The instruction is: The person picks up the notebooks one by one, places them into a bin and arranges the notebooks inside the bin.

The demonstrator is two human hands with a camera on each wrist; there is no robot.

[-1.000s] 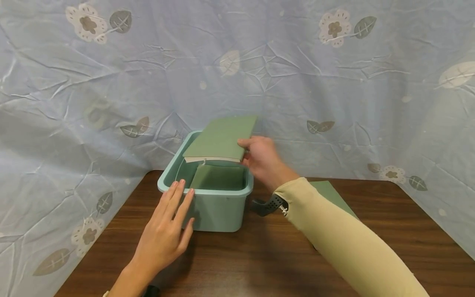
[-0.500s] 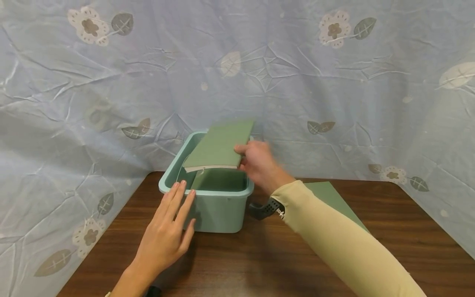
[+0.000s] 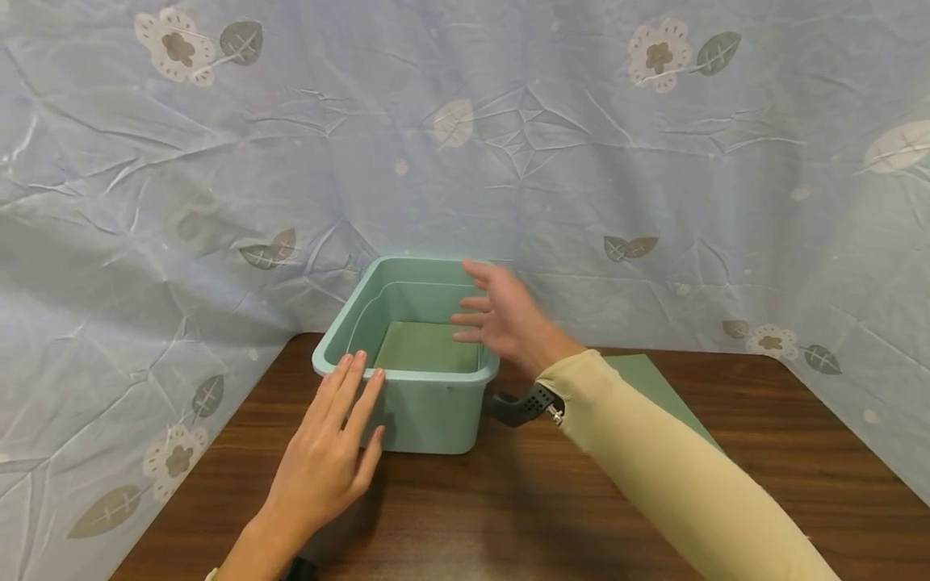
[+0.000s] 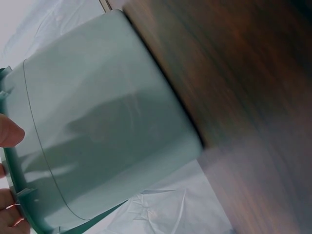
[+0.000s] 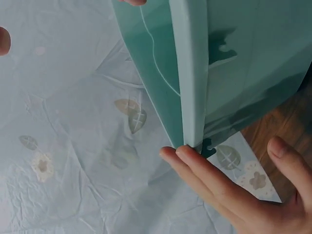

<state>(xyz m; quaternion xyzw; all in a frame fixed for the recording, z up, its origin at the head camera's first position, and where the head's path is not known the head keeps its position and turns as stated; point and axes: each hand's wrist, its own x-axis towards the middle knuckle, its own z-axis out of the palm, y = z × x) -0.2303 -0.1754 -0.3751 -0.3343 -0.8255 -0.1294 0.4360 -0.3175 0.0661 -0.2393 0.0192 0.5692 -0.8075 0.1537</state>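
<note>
A pale green plastic bin [image 3: 429, 415] stands on the table, its opening facing up. On its floor lies a green-covered book [image 3: 425, 347], partly hidden by the front rim and my right hand. My right hand [image 3: 508, 315] hovers over the bin's right side, fingers spread and nothing in them. Straight fingers of my left hand [image 3: 323, 448] touch the front-left rim; the right wrist view catches this left hand [image 5: 243, 195] at the rim too. In the left wrist view the thumb [image 4: 9, 132] shows beside the bin's outer wall [image 4: 102, 117].
Another flat green book [image 3: 654, 387] lies on the table to the right, partly covered by my right sleeve [image 3: 668, 468]. A floral curtain [image 3: 552, 177] hangs close behind the bin. The dark wooden table [image 3: 465, 524] extends toward me.
The green book that my right hand held over the bin has been let go and is down inside it. My right fingers have spread. The left hand has stayed at the rim.
</note>
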